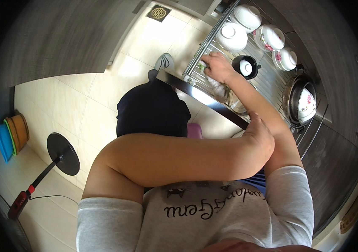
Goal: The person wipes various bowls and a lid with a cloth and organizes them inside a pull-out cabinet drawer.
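My right hand [219, 67] grips a pale cloth [217, 86] with green patches against the near side rail of a pull-out wire dish rack [209, 47]. Crossing below my right forearm, my left hand [259, 134] lies beside it, close to the end of the drawer's shiny front panel [209, 100]. Its fingers are mostly hidden, so whether it holds anything is unclear. Close to my right wrist stands a black round container [254, 73] with a white piece inside. A round metal dish [238, 102] is partly covered by my right forearm.
Upturned white bowls [232, 37] and flowered bowls [268, 37] fill the rack's far part. Nested metal bowls [290, 97] stand at the right, holding a flowered bowl [307, 105]. Dark cabinet panels [71, 37] flank the tiled floor. An appliance's round black base [63, 153] and colored basins [16, 134] are leftward.
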`<state>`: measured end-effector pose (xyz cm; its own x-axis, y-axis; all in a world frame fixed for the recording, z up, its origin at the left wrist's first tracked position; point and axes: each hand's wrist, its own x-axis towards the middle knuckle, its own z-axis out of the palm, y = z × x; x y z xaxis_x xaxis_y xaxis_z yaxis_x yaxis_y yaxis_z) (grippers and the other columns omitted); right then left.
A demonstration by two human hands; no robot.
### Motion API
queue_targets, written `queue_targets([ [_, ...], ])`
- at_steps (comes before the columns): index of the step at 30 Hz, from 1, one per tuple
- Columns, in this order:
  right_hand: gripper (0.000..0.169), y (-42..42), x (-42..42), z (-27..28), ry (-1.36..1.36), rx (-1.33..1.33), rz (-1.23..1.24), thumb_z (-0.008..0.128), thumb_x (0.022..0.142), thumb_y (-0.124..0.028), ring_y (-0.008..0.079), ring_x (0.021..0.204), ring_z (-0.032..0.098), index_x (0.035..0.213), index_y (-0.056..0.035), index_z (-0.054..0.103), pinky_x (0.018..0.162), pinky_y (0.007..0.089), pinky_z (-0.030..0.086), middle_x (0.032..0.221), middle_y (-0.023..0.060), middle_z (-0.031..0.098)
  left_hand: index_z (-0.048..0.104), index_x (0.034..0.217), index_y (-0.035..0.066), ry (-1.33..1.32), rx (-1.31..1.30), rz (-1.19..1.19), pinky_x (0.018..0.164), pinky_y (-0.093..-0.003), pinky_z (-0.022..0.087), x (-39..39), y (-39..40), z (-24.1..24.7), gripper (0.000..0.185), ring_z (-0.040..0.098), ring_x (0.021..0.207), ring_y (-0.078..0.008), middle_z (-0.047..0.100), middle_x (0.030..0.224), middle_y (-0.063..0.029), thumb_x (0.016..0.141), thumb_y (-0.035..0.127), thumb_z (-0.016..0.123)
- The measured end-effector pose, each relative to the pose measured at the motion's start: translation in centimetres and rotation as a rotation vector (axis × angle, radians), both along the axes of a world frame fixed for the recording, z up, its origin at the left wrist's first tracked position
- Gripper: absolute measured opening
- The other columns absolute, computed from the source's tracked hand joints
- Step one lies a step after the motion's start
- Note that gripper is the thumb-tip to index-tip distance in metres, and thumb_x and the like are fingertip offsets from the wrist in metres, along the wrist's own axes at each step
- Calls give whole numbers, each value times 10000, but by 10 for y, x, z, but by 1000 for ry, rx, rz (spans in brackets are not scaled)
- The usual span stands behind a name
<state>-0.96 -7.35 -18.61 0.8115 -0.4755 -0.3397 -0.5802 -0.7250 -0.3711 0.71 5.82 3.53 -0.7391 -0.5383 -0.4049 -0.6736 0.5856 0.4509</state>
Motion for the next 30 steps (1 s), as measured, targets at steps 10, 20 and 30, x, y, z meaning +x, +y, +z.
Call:
queue_targets([
  [10, 338, 1, -12, 6, -126, -17, -102, 585, 755, -163, 338, 956, 516, 1081, -91, 636, 880, 398, 426, 932, 160, 550, 657, 1083, 32, -13, -60, 77, 989, -534, 341, 0, 11, 0, 398, 525, 1106, -306, 611, 1122, -144, 753, 254, 664],
  [20, 364, 20, 20, 26, 223, -124, 15, 575, 818, -187, 305, 1128, 481, 1175, -116, 573, 933, 407, 448, 1149, 146, 527, 656, 1089, 31, -4, -19, 49, 988, -550, 339, 2, 8, 1, 378, 528, 1111, -314, 609, 1145, -142, 771, 236, 648],
  [30, 422, 4, -2, 2, -4, 118, -126, 583, 769, -207, 331, 1076, 504, 1185, -136, 582, 943, 384, 421, 1067, 162, 560, 638, 1110, 15, -42, -42, 17, 999, -527, 343, 1, 9, 2, 421, 524, 1115, -312, 606, 1141, -146, 764, 255, 659],
])
